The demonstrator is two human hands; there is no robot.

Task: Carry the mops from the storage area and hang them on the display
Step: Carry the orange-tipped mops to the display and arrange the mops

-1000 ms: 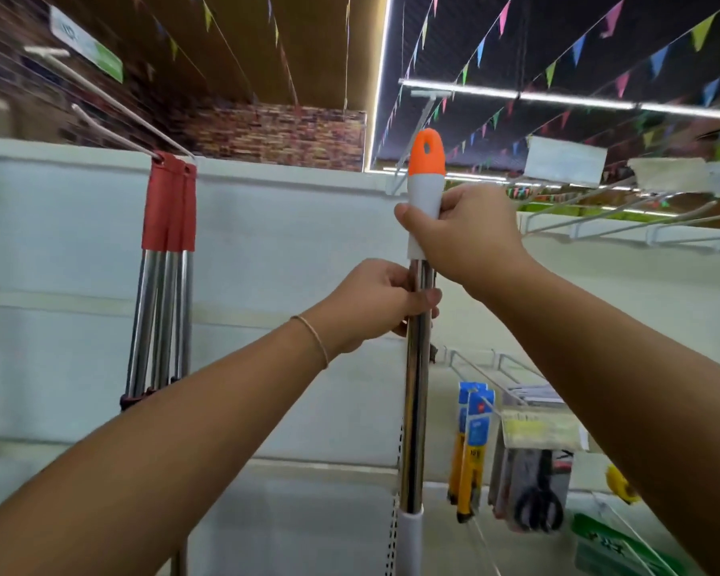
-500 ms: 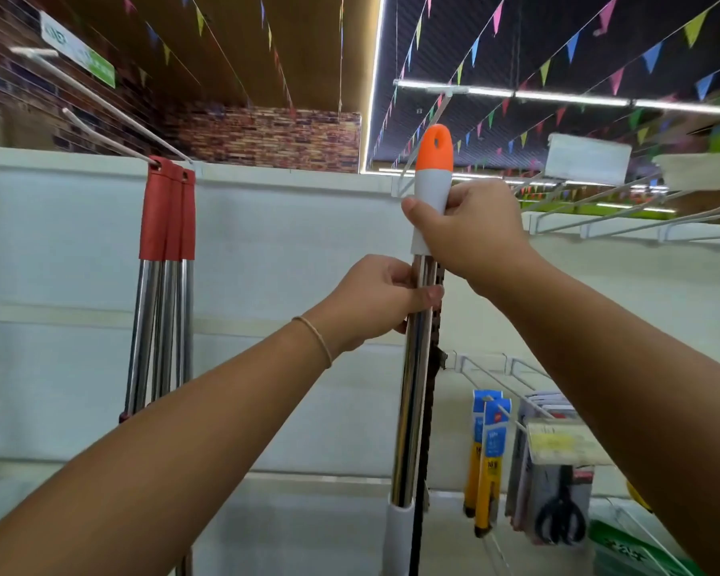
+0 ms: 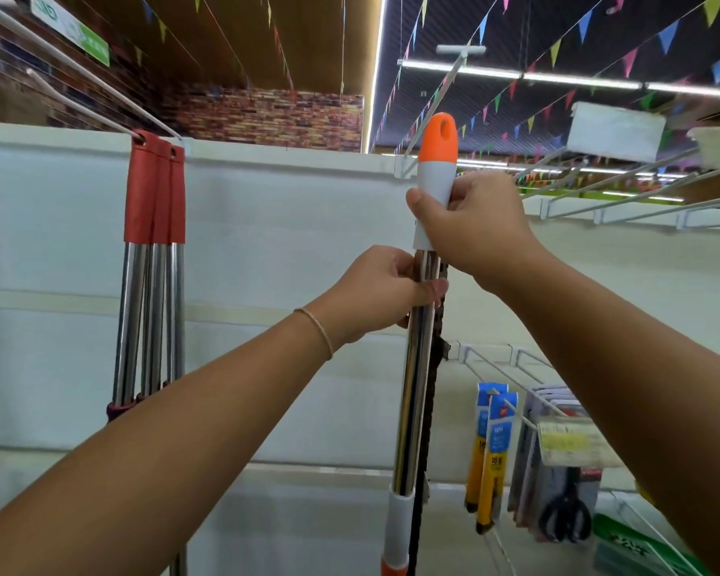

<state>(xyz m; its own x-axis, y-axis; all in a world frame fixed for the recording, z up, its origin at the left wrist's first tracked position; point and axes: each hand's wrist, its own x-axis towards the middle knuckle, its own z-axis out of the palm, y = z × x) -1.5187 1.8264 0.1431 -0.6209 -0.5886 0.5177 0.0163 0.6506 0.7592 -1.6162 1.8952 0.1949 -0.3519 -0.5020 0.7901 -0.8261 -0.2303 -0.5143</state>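
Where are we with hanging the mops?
Done: three red-handled mops hang on the left hook. In hand: the orange-tipped mop, left hand on its pole, right hand on its grip. Left: its hanging hole is not yet on the hook above.

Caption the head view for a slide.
Both hands raise an orange-tipped mop handle toward an empty display hook.

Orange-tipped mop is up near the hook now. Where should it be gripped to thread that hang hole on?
Grip the white sleeve just under the orange cap, coming from the right as the right hand does, so the hole at the tip stays uncovered. Steady the upright steel pole lower down from the left, as the left hand does. The long pole probably needs both holds to aim at the hook.
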